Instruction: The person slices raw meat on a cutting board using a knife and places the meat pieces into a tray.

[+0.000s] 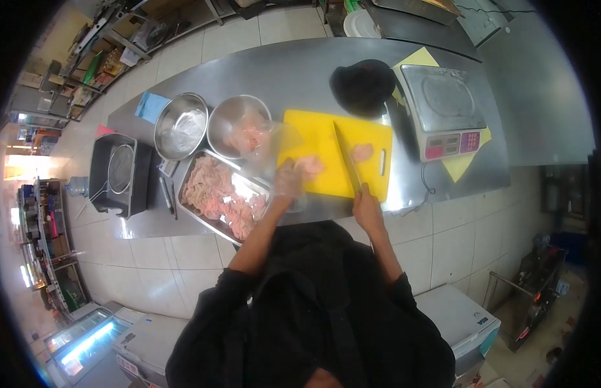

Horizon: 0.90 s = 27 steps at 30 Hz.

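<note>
My right hand [365, 204] is closed round the handle of a long kitchen knife [344, 150], whose blade lies across the yellow cutting board [313, 126]. My left hand [287, 181], in a clear plastic glove, grips the left edge of a pale pink piece of raw meat [310, 167] on the board. Right of the blade lies a smaller meat piece [362, 152]. Left of the board, a steel bowl [216, 113] holds more meat and a clear plastic bag [269, 145]. A steel tray [254, 184] nearby is heaped with cut meat [213, 187].
A second steel bowl [179, 126] and a grey bin with a strainer [121, 169] stand at the left. Pens [167, 195] lie beside the tray. To the right are a digital scale [442, 103] and a black cloth-like item [362, 85]. The steel table [287, 58] extends behind.
</note>
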Tool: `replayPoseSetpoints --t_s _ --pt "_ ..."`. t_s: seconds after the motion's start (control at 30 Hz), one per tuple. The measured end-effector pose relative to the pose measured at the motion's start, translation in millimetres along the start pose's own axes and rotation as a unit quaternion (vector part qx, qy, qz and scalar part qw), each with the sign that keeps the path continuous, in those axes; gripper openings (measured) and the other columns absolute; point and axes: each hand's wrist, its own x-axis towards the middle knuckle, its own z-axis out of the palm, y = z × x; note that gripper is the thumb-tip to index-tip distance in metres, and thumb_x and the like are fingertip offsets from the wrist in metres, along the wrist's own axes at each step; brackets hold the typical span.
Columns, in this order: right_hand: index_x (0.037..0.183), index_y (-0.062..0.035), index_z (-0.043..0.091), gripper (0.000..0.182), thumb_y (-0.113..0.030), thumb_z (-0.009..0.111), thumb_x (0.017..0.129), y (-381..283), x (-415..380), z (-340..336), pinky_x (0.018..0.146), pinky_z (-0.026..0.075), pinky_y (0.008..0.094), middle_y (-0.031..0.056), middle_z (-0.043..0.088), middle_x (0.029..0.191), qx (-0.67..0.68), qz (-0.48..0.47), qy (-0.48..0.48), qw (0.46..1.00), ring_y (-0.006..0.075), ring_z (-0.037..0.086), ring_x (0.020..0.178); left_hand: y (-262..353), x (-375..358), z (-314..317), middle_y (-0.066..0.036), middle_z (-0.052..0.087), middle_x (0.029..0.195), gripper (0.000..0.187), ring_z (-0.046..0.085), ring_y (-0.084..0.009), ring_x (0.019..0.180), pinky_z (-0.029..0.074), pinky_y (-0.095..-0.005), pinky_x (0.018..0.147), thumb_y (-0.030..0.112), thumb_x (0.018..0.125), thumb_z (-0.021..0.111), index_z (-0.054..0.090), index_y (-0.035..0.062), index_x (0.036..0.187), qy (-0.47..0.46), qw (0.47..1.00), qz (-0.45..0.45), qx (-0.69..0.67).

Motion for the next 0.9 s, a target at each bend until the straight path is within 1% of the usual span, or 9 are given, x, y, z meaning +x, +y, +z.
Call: replayPoseSetpoints --t_s 0.23,0.3,0.33,0.4,0.5,0.63,0.7,0.83,0.9 --pt "0.114 0.0004 0.047 0.022 -0.017 0.049 0.100 -5 1 0 0.078 0.047 0.0606 0.0353 0.063 0.086 0.062 -0.048 0.007 0.997 0.0536 0.062 0.086 12 4 -7 -0.016 0.068 0.083 0.032 0.068 -0.0218 0.079 0.051 -0.0371 0.067 0.031 0.092 0.066 0.062 0.0000 0.097 -0.032 0.998 -0.020 -0.053" --pt "0.114 0.0005 0.047 0.023 -0.017 0.049 0.100 -13 -1 -3 0.078 0.047 0.0604 0.0354 0.063 0.088 0.076 -0.038 0.014 0.996 0.0538 0.061 0.087 31 2 -5 -0.007 0.066 0.080 0.026 0.062 -0.0133 0.072 0.049 -0.0317 0.061 0.029 0.092 0.067 0.063 0.0036 0.095 -0.065 0.937 0.064 -0.338" --pt "0.114 0.0005 0.046 0.023 -0.018 0.049 0.100 -17 -1 -5 0.078 0.046 0.0603 0.0356 0.064 0.090 0.089 -0.029 0.021 0.995 0.0540 0.061 0.089 42 1 -2 -0.007 0.066 0.080 0.026 0.062 -0.0133 0.072 0.049 -0.0317 0.061 0.029 0.092 0.067 0.063 0.0036 0.095 -0.065 0.937 0.064 -0.338" --pt "0.116 0.0028 0.048 0.026 -0.018 0.050 0.101 -22 -2 -12 0.079 0.047 0.0568 0.0343 0.064 0.094 0.112 -0.014 0.026 0.993 0.0532 0.061 0.092 60 2 6 -0.001 0.059 0.077 0.024 0.056 -0.0096 0.068 0.045 -0.0270 0.058 0.029 0.093 0.066 0.060 0.0077 0.085 -0.066 0.846 -0.016 -0.529" --pt "0.118 0.0052 0.050 0.030 -0.019 0.050 0.101 -28 -5 -19 0.080 0.049 0.0528 0.0331 0.065 0.099 0.137 0.013 0.030 0.990 0.0519 0.061 0.096 61 13 19 -0.002 0.058 0.075 0.024 0.056 -0.0099 0.068 0.044 -0.0259 0.058 0.028 0.093 0.065 0.056 0.0104 0.080 -0.076 0.900 -0.120 -0.412" --pt "0.118 0.0048 0.049 0.030 -0.020 0.050 0.101 -22 -9 -16 0.078 0.049 0.0522 0.0332 0.065 0.097 0.150 -0.017 0.052 0.987 0.0517 0.062 0.095 53 21 50 -0.005 0.058 0.072 0.028 0.057 -0.0138 0.068 0.045 -0.0303 0.059 0.029 0.092 0.065 0.053 0.0081 0.077 -0.086 0.934 -0.141 -0.316" --pt "0.117 0.0023 0.047 0.028 -0.020 0.050 0.101 -20 -9 -10 0.078 0.047 0.0572 0.0341 0.064 0.095 0.146 -0.015 0.042 0.988 0.0541 0.061 0.091 64 15 47 -0.010 0.057 0.069 0.031 0.057 -0.0198 0.064 0.046 -0.0365 0.058 0.029 0.090 0.065 0.052 0.0040 0.078 -0.033 0.982 -0.115 -0.145" --pt "0.115 -0.0002 0.045 0.025 -0.021 0.048 0.101 -4 -6 16 0.077 0.045 0.0626 0.0354 0.062 0.091 0.082 -0.031 -0.002 0.996 0.0565 0.059 0.087 52 12 61 -0.013 0.055 0.067 0.033 0.055 -0.0234 0.063 0.045 -0.0398 0.059 0.029 0.089 0.066 0.050 0.0013 0.079 0.018 0.992 -0.060 -0.109" --pt "0.114 -0.0003 0.045 0.024 -0.020 0.048 0.100 -3 -9 24 0.077 0.045 0.0627 0.0356 0.062 0.090 0.062 -0.024 0.005 0.998 0.0565 0.059 0.087 41 12 55 -0.015 0.049 0.067 0.037 0.047 -0.0268 0.063 0.044 -0.0419 0.063 0.033 0.093 0.063 0.051 0.0002 0.081 0.031 0.977 -0.044 -0.209"
